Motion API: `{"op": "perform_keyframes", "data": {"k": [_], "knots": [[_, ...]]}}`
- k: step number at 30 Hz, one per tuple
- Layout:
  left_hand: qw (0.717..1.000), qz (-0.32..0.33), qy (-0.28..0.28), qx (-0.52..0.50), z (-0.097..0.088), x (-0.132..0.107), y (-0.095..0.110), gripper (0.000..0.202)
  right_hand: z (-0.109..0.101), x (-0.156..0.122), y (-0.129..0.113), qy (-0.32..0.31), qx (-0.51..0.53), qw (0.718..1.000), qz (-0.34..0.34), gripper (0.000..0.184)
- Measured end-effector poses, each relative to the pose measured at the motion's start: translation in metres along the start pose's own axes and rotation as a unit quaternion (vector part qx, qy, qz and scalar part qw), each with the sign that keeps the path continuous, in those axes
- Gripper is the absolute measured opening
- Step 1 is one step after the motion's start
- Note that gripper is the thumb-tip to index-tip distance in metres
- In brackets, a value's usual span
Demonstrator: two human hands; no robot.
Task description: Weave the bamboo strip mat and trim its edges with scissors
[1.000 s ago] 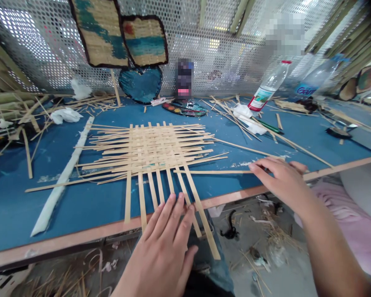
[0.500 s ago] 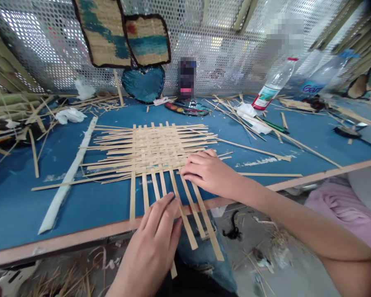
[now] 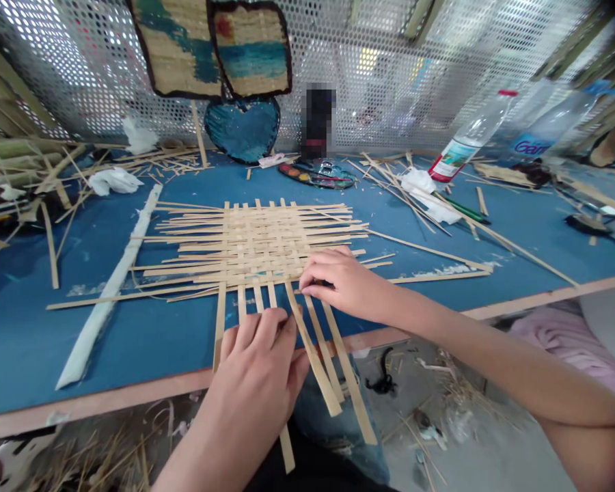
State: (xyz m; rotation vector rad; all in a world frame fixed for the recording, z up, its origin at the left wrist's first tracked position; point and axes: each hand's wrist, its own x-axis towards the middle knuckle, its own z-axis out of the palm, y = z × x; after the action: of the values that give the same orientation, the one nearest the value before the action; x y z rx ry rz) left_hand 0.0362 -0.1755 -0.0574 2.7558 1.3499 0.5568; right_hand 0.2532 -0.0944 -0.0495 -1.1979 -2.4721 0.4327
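A flat mat woven from pale bamboo strips [image 3: 251, 239] lies on the blue table [image 3: 41, 342], with long loose ends fanning towards me. My right hand [image 3: 343, 283] sits at the mat's lower right edge, its fingers curled around a strip there. My left hand [image 3: 256, 362] lies over the hanging ends just below the mat, its fingers closed around several strips and hiding their middle parts. A long loose bamboo strip [image 3: 441, 278] lies to the right of the mat.
Loose strips and white tissue [image 3: 114, 181] lie left; a paint palette [image 3: 318, 175], plastic bottles [image 3: 471, 137] and a strip pile [image 3: 404, 191] lie behind. A long white strip [image 3: 107, 287] lies left of the mat. Woven panels [image 3: 251, 49] hang on a perforated metal screen [image 3: 369, 89].
My right hand has moved left from the table's front edge onto the mat's lower edge. My left hand has moved up onto the hanging strips. The view has shifted slightly.
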Motion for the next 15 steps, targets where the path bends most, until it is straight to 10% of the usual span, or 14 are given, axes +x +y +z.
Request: {"op": "perform_keyframes", "data": {"k": [11,15], "knots": [[0.971,0.135,-0.102,0.169,-0.013,0.022,0.0,0.028,-0.011,-0.03,0.01,0.022,-0.012,1.0,0.019,0.011],[0.992,0.04,-0.039,0.113,-0.004,0.02,-0.005,0.029,-0.008,-0.026,0.012,0.007,0.013,1.0,-0.028,0.015]]}}
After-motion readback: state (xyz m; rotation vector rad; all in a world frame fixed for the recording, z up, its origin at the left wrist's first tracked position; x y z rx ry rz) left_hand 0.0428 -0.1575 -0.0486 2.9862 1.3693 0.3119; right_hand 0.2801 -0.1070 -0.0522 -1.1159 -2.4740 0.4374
